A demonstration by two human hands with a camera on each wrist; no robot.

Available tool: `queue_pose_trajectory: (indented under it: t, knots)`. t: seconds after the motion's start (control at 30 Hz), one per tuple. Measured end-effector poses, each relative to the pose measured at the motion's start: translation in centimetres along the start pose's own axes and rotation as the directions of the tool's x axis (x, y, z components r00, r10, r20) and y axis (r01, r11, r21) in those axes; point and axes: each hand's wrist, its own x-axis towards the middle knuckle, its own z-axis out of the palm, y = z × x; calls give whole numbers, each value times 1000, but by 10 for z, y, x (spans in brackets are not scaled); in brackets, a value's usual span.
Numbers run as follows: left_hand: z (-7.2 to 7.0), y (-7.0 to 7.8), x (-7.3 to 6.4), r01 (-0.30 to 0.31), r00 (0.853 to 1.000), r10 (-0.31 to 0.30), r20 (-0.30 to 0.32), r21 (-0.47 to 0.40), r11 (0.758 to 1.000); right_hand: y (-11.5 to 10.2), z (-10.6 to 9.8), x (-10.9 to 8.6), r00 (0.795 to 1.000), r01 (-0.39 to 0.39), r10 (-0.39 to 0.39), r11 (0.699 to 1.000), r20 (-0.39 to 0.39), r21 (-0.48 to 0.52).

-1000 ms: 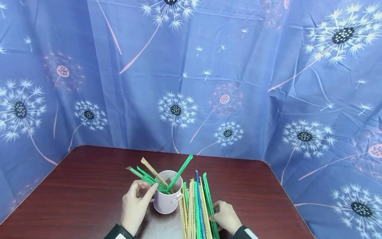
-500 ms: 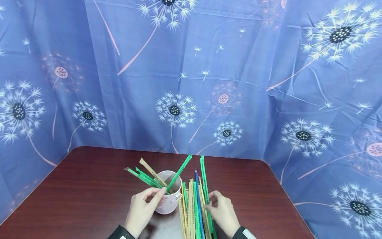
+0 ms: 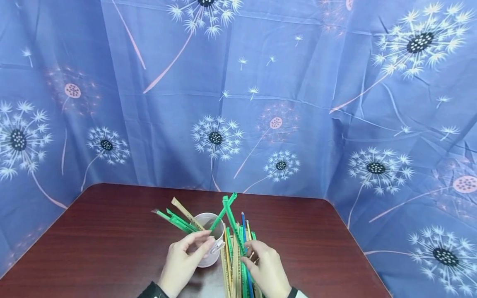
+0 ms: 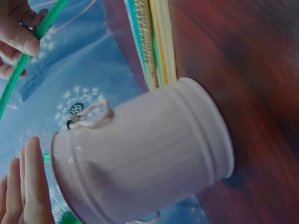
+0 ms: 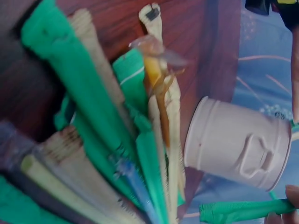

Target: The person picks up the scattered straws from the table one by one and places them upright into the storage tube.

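My right hand (image 3: 266, 265) pinches a green paper-wrapped drinking straw (image 3: 234, 225), which stands tilted up and left over a pile of straws. In the left wrist view the same straw (image 4: 19, 70) crosses the fingers. A small pale pink bucket (image 3: 211, 260) with little side handles stands upright, holding several wrapped straws, green (image 3: 179, 222) and brown (image 3: 185, 212), that lean out over its rim. Close at the bucket's near rim is my left hand (image 3: 182, 258); its fingers (image 4: 35, 182) are straight beside the bucket mouth in the left wrist view.
Right of the bucket lies a bundle of straws (image 3: 236, 269) in green, brown, yellow and blue, its ends (image 5: 93, 93) spread in the right wrist view. The dark brown table (image 3: 112, 231) backs onto a blue dandelion-print curtain (image 3: 167, 124).
My right hand has lifted the green straw from the bundle's right side and swung it left toward the bucket. My left hand has slid right, from the leaning straws to the bucket's front rim.
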Motion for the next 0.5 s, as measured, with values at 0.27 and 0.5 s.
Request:
queue_pose_trajectory:
  t: [0.27,0.5]
  knots:
    - [2,14,-1,95,994,-91,67,-51,994,-6,7,-3,973,220,-222,974,-67,-46]
    - [6,17,-2,45,999,-39,34,-180,983,-6,11,-5,959,262,-265,964,-101,-39]
